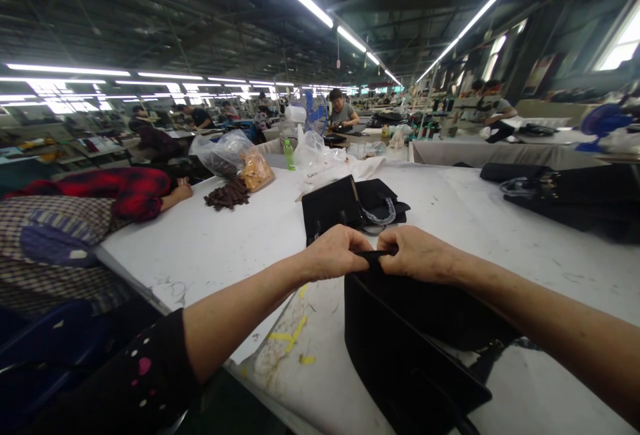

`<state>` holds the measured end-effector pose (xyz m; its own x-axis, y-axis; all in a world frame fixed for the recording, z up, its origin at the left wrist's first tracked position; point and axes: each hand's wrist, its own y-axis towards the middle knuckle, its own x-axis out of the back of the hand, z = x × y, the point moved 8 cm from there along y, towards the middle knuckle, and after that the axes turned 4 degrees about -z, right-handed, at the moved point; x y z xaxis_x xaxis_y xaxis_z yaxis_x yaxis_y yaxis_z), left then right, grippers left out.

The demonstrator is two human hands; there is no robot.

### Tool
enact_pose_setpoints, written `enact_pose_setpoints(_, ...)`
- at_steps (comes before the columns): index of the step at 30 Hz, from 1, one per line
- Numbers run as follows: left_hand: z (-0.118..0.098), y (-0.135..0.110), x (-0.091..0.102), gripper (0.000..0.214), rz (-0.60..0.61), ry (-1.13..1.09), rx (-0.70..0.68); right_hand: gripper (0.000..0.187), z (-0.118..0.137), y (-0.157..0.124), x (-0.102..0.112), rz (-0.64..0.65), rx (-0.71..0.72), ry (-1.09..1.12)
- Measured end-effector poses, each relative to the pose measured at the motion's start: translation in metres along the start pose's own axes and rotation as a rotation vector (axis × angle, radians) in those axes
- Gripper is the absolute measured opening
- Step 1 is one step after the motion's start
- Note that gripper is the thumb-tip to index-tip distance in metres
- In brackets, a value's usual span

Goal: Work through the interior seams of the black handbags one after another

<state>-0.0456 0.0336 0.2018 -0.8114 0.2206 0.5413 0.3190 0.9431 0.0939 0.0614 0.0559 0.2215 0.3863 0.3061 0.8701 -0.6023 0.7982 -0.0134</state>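
Note:
A black handbag (410, 348) lies on the white table (210, 248) right in front of me. My left hand (334, 253) and my right hand (416, 254) are both closed, pinching a short black strap (373, 257) at the bag's far top edge, fingertips almost touching. Just beyond my hands lies a second black bag (333, 207) with a clear plastic piece (383, 212) on it.
A pile of dark brown pieces (227, 195) and plastic bags (235, 158) sit at the far left of the table. A person in a red plaid sleeve (125, 192) rests an arm on the left edge. More black bags (575, 195) lie at the right. Other workers sit farther back.

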Motion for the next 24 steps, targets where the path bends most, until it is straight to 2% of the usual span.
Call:
enact_pose_setpoints(5,0.0,0.001,-0.001,0.022,0.012,-0.02,0.017,0.005,0.008,-0.002,0.001,-0.074,0.075,-0.122)
enact_pose_setpoints(7,-0.001,0.001,-0.001,0.021,0.013,-0.04,0.025,0.006,0.006,-0.003,0.003,-0.064,0.069,-0.111)
enact_pose_setpoints(11,-0.004,0.0,-0.001,0.019,0.018,-0.056,0.024,0.021,-0.004,-0.009,0.001,0.132,0.036,0.16)
enact_pose_setpoints(14,-0.006,-0.001,-0.001,0.02,0.005,-0.038,0.029,0.025,-0.011,-0.016,0.005,0.185,0.02,0.392)
enact_pose_setpoints(17,-0.004,-0.002,-0.002,0.021,0.003,-0.058,0.064,0.023,-0.018,-0.019,0.008,0.155,-0.033,0.456)
enact_pose_setpoints(24,0.0,-0.002,-0.003,0.019,0.0,-0.075,0.068,0.013,-0.003,-0.015,0.014,-0.04,0.044,0.152)
